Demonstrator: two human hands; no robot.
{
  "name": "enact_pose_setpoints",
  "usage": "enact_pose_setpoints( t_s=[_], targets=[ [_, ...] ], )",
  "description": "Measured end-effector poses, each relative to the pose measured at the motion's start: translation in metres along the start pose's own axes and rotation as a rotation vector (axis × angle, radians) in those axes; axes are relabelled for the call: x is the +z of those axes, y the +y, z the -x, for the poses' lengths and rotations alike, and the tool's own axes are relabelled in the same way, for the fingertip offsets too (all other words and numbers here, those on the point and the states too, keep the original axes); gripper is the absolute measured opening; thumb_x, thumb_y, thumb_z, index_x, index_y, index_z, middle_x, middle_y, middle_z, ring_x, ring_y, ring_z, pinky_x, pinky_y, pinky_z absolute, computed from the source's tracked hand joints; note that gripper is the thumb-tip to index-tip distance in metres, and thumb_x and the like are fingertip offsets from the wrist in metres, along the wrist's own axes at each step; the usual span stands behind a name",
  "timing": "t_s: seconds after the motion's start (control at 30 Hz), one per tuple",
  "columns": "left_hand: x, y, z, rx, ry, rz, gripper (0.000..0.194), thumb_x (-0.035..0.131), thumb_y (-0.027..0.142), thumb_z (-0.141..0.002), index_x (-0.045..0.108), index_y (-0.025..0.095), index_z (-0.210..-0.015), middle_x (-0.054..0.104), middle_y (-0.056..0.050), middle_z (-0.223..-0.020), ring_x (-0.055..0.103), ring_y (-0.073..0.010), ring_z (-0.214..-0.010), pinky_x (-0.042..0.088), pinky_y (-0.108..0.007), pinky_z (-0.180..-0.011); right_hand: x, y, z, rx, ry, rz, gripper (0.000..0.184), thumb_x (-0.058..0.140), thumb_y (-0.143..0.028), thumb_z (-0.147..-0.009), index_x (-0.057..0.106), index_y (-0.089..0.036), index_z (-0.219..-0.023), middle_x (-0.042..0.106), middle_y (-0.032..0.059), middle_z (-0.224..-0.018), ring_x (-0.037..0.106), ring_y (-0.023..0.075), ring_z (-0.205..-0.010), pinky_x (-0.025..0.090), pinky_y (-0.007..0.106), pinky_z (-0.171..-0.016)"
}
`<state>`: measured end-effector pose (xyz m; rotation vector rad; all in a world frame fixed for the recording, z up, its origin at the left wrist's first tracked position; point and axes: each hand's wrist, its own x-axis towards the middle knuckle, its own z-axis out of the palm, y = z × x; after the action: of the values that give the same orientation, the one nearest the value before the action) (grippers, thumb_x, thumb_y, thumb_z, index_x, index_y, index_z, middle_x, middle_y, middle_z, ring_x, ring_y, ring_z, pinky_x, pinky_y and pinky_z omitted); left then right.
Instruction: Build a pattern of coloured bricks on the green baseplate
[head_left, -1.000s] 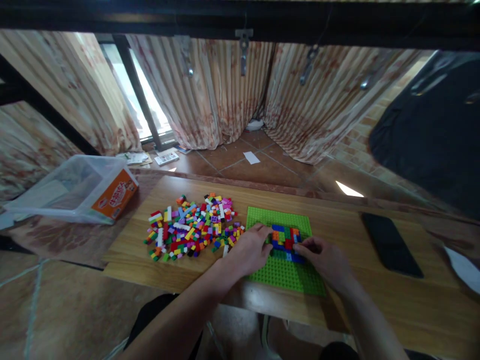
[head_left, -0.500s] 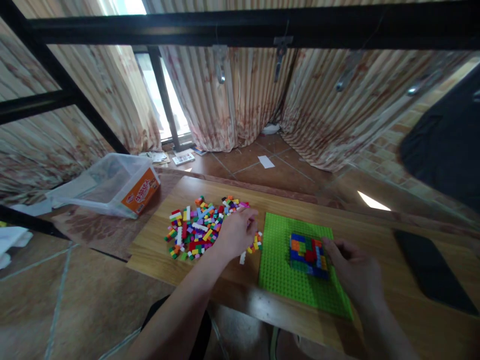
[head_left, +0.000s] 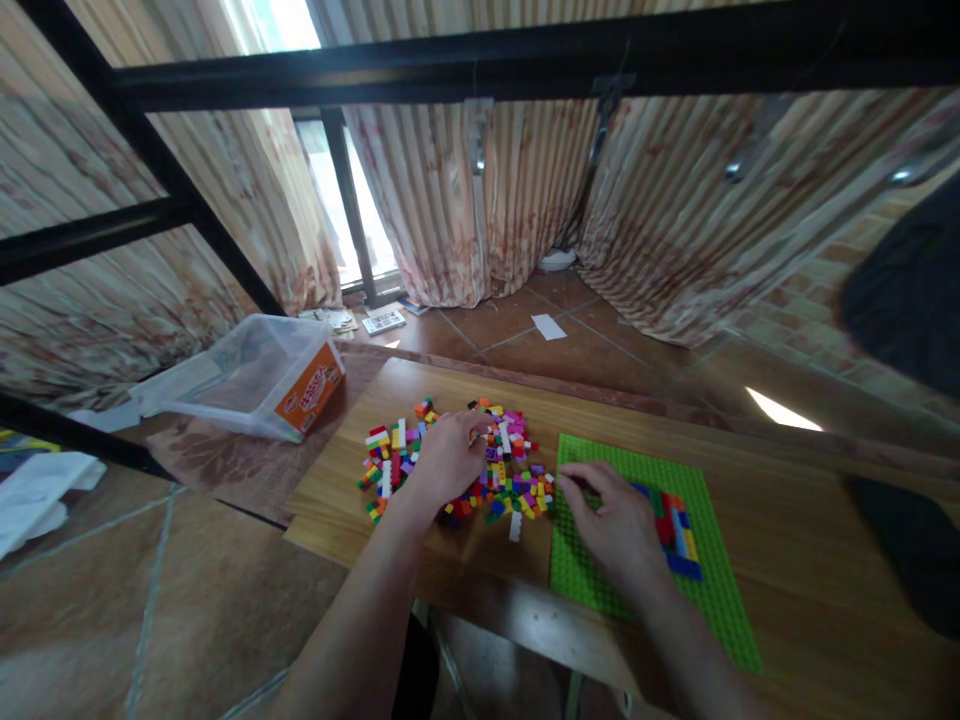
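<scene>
My left hand (head_left: 452, 458) is over the pile of small toy bricks (head_left: 517, 490), hiding part of it. Its fingers are bent and apart, and I see no brick between them. My right hand (head_left: 615, 515) hovers above the left part of the green baseplate (head_left: 716, 610), its thumb and fingertips close together near the pile's right edge. Whatever they may pinch is too small to make out. Behind this hand, a flat build of blue, red, green, orange and yellow bricks (head_left: 681, 535) sits on the baseplate, its left side covered.
The wooden table (head_left: 442, 385) bears everything. A dark flat object (head_left: 900, 550) lies at its right. On the floor to the left stands a clear plastic bin (head_left: 247, 385) with an orange label. A black metal bar (head_left: 420, 85) crosses above, before curtains.
My right hand has left the build's right side and moved left toward the pile. My left hand has shifted left over the bricks. The view has turned slightly.
</scene>
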<state>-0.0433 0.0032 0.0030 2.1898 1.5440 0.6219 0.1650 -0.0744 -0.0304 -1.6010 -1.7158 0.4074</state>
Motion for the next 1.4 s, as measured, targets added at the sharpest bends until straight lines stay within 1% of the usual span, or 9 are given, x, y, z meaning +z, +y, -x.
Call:
enact_pose_setpoints(
  t_s=[0.23,0.4,0.57,0.77,0.83,0.93,1.1,1.23,1.4],
  targets=[
    [0.003,-0.002,0.003,0.119,-0.064,-0.064,0.041,0.053,0.004,-0.074,0.07,0.021,-0.107,0.073,-0.005,-0.107,0.061,-0.0233,-0.103,0.047,-0.036,-0.098,0.026,-0.011,-0.02,-0.082,-0.031,0.05,0.025,0.046,-0.027,-0.094,0.068,-0.022,-0.104,0.069,0.0076,-0.101,0.062,0.0223,-0.095,0.048,0.037,-0.085],
    [0.007,-0.002,0.006,0.189,-0.088,-0.121,0.042,0.052,0.002,-0.071,0.069,0.022,-0.104,0.072,-0.004,-0.101,0.06,-0.0238,-0.099,0.048,-0.036,-0.094,0.041,-0.011,-0.026,-0.123,-0.088,0.158,0.03,0.044,-0.022,-0.094,0.068,-0.021,-0.112,0.067,0.0091,-0.099,0.058,0.024,-0.095,0.046,0.039,-0.085],
    [0.011,-0.003,0.008,0.203,-0.089,-0.15,0.038,0.051,0.002,-0.074,0.069,0.024,-0.1,0.071,-0.005,-0.098,0.06,-0.0249,-0.096,0.048,-0.039,-0.094,0.043,-0.007,-0.028,-0.142,-0.112,0.157,0.027,0.045,-0.02,-0.093,0.071,-0.023,-0.099,0.066,0.0077,-0.101,0.058,0.0228,-0.097,0.045,0.038,-0.087],
    [0.01,-0.002,0.006,0.195,-0.074,-0.156,0.03,0.05,0.006,-0.08,0.069,0.019,-0.1,0.071,-0.008,-0.095,0.06,-0.0256,-0.097,0.048,-0.039,-0.092,0.035,-0.004,-0.029,-0.089,-0.119,0.117,0.027,0.042,-0.018,-0.09,0.068,-0.021,-0.083,0.066,0.0077,-0.098,0.059,0.0225,-0.096,0.045,0.038,-0.088],
    [0.009,-0.002,0.005,0.173,-0.058,-0.071,0.031,0.05,0.007,-0.081,0.069,0.019,-0.103,0.071,-0.008,-0.098,0.061,-0.0247,-0.098,0.048,-0.038,-0.093,0.034,-0.006,-0.029,-0.084,-0.084,0.093,0.026,0.043,-0.018,-0.09,0.068,-0.021,-0.085,0.066,0.0079,-0.098,0.06,0.0228,-0.096,0.046,0.039,-0.088],
    [0.01,-0.001,0.004,0.107,-0.043,0.172,0.031,0.052,0.009,-0.082,0.069,0.017,-0.106,0.072,-0.008,-0.104,0.064,-0.0228,-0.097,0.049,-0.037,-0.092,0.032,-0.013,-0.028,-0.101,-0.037,0.017,0.022,0.046,-0.02,-0.09,0.068,-0.021,-0.096,0.068,0.0075,-0.099,0.061,0.0228,-0.096,0.047,0.039,-0.087],
    [0.014,0.004,0.002,0.031,-0.153,0.677,0.027,0.054,0.013,-0.083,0.069,0.015,-0.105,0.073,-0.006,-0.098,0.067,-0.0192,-0.092,0.051,-0.032,-0.088,0.03,-0.028,-0.025,-0.109,-0.009,-0.143,0.028,0.059,-0.026,-0.087,0.063,-0.024,-0.114,0.067,0.006,-0.108,0.062,0.0216,-0.101,0.049,0.038,-0.09],
    [0.018,0.011,0.002,-0.048,-0.228,0.901,0.023,0.059,0.019,-0.081,0.071,0.015,-0.1,0.073,-0.004,-0.094,0.066,-0.0183,-0.091,0.05,-0.031,-0.087,0.028,-0.034,-0.023,-0.137,0.057,-0.123,0.022,0.063,-0.025,-0.086,0.065,-0.025,-0.108,0.069,0.0053,-0.103,0.063,0.0217,-0.099,0.049,0.038,-0.089],
    [0.021,0.018,0.002,-0.174,-0.278,1.055,0.03,0.067,0.029,-0.077,0.071,0.015,-0.102,0.071,-0.002,-0.084,0.062,-0.0138,-0.075,0.049,-0.024,-0.071,0.022,-0.031,-0.02,-0.218,0.1,-0.07,0.015,0.061,-0.026,-0.088,0.068,-0.024,-0.101,0.071,0.0053,-0.097,0.063,0.0206,-0.092,0.05,0.037,-0.085]
  ],
)
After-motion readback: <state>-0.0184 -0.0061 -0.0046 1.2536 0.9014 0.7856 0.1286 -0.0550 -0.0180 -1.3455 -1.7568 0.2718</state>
